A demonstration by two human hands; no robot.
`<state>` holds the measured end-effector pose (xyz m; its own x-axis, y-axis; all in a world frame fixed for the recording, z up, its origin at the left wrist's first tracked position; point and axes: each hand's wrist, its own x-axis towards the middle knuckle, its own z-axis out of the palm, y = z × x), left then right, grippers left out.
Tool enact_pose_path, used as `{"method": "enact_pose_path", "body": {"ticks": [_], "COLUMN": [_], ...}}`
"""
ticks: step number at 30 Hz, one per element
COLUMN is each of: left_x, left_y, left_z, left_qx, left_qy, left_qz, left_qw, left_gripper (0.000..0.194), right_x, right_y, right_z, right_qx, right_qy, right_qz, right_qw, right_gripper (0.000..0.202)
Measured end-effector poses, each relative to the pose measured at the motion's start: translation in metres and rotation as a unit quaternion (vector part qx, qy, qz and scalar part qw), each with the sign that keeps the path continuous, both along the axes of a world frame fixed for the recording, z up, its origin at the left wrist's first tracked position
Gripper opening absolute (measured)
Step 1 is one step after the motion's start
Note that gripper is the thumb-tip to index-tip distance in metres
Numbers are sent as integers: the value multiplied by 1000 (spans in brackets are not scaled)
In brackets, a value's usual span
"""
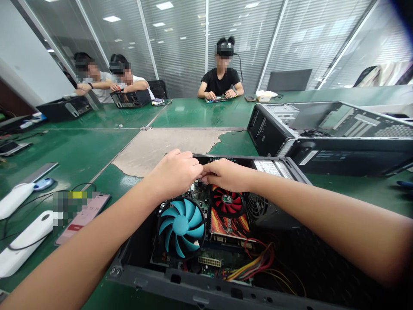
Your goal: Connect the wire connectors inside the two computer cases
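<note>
An open black computer case [145, 277] lies on its side before me. My left hand [177, 173] is over its far side, fingers curled. Against those fingertips, my right hand [224, 174] is pinched closed, low over the graphics card's upper end. Whatever the fingers grip is hidden. Below my left hand is a CPU cooler with a blue fan [180, 224]. To its right sits the graphics card with a red fan [228, 200]. A bundle of coloured power cables [254, 265] hangs near the motherboard's front edge, beside a white socket [209, 261].
Another open computer case [348, 155] stands at the right. Phones, including a pink one [85, 217], white devices [29, 245] and cables lie at the left. Three people sit across the green table [190, 114], one holding a circuit board [217, 100]. Bare brown board [155, 144] shows mid-table.
</note>
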<state>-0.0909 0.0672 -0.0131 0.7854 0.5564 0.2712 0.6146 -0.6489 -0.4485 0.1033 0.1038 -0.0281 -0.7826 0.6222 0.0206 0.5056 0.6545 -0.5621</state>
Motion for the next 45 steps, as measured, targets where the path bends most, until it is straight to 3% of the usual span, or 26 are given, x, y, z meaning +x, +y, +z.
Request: {"method": "enact_pose_path", "body": {"ticks": [19, 32, 45], "left_x": [1, 4, 4], "left_y": [-1, 0, -2], "left_z": [1, 2, 3], "left_qx": [-14, -41, -53], "left_qy": [21, 15, 26], "left_qz": [14, 20, 41], "left_qw": [1000, 999, 997], "left_gripper": [22, 21, 22], "right_x": [1, 1, 2], "right_y": [0, -1, 5], "right_z": [1, 4, -6], "right_qx": [4, -44, -26], "right_qy": [-11, 0, 29], "right_qz": [-10, -8, -4], "right_qw": [1000, 999, 999], "right_gripper": [20, 24, 22]}}
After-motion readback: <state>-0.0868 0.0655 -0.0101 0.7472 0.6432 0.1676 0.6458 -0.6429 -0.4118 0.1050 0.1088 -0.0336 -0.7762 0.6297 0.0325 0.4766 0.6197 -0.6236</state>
